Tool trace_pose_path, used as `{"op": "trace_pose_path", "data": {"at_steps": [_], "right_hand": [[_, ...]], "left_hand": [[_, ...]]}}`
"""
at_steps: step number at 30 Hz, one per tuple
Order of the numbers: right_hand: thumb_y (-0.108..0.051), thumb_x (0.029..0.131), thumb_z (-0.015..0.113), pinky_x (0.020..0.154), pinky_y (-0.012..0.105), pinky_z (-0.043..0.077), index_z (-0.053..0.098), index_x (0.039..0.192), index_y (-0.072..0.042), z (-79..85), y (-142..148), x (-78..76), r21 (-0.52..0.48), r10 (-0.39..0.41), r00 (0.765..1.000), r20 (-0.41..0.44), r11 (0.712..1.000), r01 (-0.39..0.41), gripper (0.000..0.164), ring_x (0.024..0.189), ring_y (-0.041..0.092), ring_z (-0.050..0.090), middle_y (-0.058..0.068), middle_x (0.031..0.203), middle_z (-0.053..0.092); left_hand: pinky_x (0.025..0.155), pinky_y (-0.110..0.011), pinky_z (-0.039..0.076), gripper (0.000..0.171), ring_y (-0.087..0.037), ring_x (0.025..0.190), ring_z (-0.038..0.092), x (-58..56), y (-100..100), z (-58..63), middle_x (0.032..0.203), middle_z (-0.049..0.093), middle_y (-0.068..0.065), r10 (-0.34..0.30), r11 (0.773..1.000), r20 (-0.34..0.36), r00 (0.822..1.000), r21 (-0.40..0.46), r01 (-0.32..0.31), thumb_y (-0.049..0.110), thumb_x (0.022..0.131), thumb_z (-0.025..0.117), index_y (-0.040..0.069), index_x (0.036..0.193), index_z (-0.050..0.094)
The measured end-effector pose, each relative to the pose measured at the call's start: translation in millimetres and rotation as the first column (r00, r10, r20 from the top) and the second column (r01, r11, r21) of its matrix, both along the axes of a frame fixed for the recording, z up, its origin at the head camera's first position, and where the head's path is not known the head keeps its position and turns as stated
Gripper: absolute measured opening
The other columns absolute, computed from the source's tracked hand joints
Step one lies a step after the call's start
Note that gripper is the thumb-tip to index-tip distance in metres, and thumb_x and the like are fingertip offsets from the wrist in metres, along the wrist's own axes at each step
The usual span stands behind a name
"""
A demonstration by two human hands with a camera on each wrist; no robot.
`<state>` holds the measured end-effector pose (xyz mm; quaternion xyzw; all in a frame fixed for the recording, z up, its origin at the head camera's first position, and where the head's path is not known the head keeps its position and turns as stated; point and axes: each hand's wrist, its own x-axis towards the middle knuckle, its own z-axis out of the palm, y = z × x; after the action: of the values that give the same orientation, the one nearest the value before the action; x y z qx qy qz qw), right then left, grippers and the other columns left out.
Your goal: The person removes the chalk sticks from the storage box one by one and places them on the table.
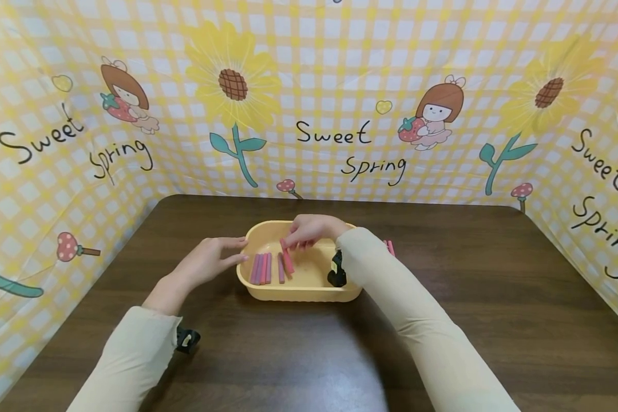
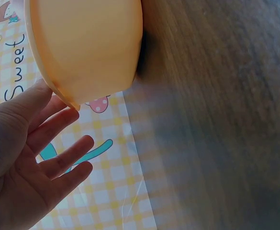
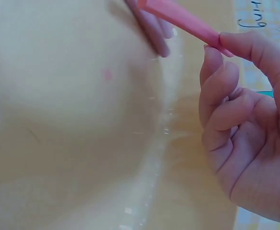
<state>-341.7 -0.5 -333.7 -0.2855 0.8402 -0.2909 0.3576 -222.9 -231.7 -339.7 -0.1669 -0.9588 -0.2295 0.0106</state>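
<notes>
Pink stick tilted inside one yellow tub on a dark wood-grain table walled by yellow-checked cloth, its far end pinched in the right hand. Five more sticks lay to its left in the tub; the left hand, loosely spread, touched the left rim. The held stick was slim and smooth.

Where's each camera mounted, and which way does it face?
Head: worn there, facing forward and down at the yellow tub; left hand, right hand, sleeves show.
Left wrist: worn there, facing the tub's outer wall; left hand shows.
Right wrist: worn there, facing into the tub; right hand shows.
Head and right wrist share the pink stick.
</notes>
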Motion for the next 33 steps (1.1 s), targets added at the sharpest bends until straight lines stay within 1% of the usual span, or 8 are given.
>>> {"op": "trace_pose_path", "data": {"at_steps": [3, 7, 11, 16, 22, 29, 33], "right_hand": [[-0.027, 0.091, 0.058, 0.05, 0.015, 0.037, 0.065, 0.085, -0.005, 5.5, 5, -0.3, -0.018, -0.009, 1.0, -0.01, 1.0, 0.009, 0.024, 0.057, 0.006, 0.048, 0.002, 0.073, 0.06], [-0.027, 0.091, 0.058, 0.053, 0.016, 0.039, 0.066, 0.089, -0.006, 12.5, 12, 0.1, -0.039, -0.029, 1.0, -0.007, 0.999, 0.029, 0.023, 0.06, 0.006, 0.051, 0.007, 0.087, 0.063], [-0.028, 0.092, 0.057, 0.054, 0.017, 0.039, 0.065, 0.094, -0.002, 19.6, 19, 1.5, -0.052, -0.029, 1.0, -0.008, 0.998, 0.028, 0.028, 0.061, 0.008, 0.051, 0.005, 0.086, 0.061], [-0.028, 0.092, 0.057, 0.054, 0.017, 0.039, 0.065, 0.092, -0.003, 24.3, 29, 2.6, -0.067, -0.045, 0.999, -0.013, 0.997, 0.044, 0.026, 0.06, 0.008, 0.05, 0.007, 0.085, 0.061], [-0.026, 0.092, 0.057, 0.052, 0.017, 0.037, 0.064, 0.096, -0.001, 27.3, 42, 2.4, -0.105, -0.068, 0.998, -0.002, 0.992, 0.068, 0.027, 0.058, 0.007, 0.049, 0.0, 0.075, 0.057], [-0.024, 0.093, 0.055, 0.054, 0.018, 0.038, 0.065, 0.097, -0.006, 34.1, 57, 5.7, -0.134, -0.075, 0.997, 0.004, 0.988, 0.075, 0.02, 0.061, 0.008, 0.049, 0.0, 0.076, 0.056], [-0.021, 0.093, 0.055, 0.053, 0.018, 0.037, 0.065, 0.099, -0.006, 35.6, 67, 6.3, -0.143, -0.093, 0.996, 0.014, 0.985, 0.094, 0.02, 0.062, 0.009, 0.049, 0.002, 0.076, 0.056]], "left_hand": [[0.104, -0.053, 0.039, 0.044, -0.037, 0.125, 0.049, -0.2, 0, 0.4, 0.131, 0.055, -0.018, -0.004, 1.0, -0.003, 1.0, 0.001, 0.004, 0.022, 0.09, 0.062, -0.001, 0.127, 0.056], [0.104, -0.053, 0.04, 0.044, -0.037, 0.125, 0.049, -0.9, 0, -0.6, 0.131, 0.055, -0.018, -0.004, 1.0, -0.002, 1.0, 0.002, 0.004, 0.023, 0.09, 0.062, 0.0, 0.127, 0.056], [0.104, -0.053, 0.04, 0.044, -0.037, 0.124, 0.05, -0.6, 0, -2.0, 0.131, 0.056, -0.018, -0.007, 1.0, -0.011, 1.0, 0.004, 0.007, 0.023, 0.09, 0.062, 0.0, 0.126, 0.057], [0.104, -0.053, 0.04, 0.044, -0.037, 0.124, 0.05, 0.2, -1, -1.7, 0.131, 0.056, -0.018, -0.005, 1.0, -0.008, 1.0, 0.004, 0.005, 0.022, 0.089, 0.062, 0.0, 0.126, 0.056], [0.104, -0.053, 0.039, 0.043, -0.038, 0.124, 0.05, 0.1, 0, -1.0, 0.131, 0.056, -0.019, -0.009, 1.0, -0.013, 1.0, 0.003, 0.009, 0.022, 0.089, 0.062, -0.001, 0.126, 0.057], [0.104, -0.053, 0.04, 0.043, -0.038, 0.123, 0.051, -1.0, 0, -1.8, 0.13, 0.056, -0.019, -0.013, 1.0, -0.02, 1.0, 0.001, 0.013, 0.022, 0.089, 0.062, -0.001, 0.125, 0.057], [0.104, -0.053, 0.04, 0.043, -0.038, 0.123, 0.051, -0.8, 0, -2.0, 0.13, 0.056, -0.019, -0.014, 1.0, -0.019, 1.0, -0.001, 0.014, 0.022, 0.09, 0.062, -0.001, 0.126, 0.057]]}}
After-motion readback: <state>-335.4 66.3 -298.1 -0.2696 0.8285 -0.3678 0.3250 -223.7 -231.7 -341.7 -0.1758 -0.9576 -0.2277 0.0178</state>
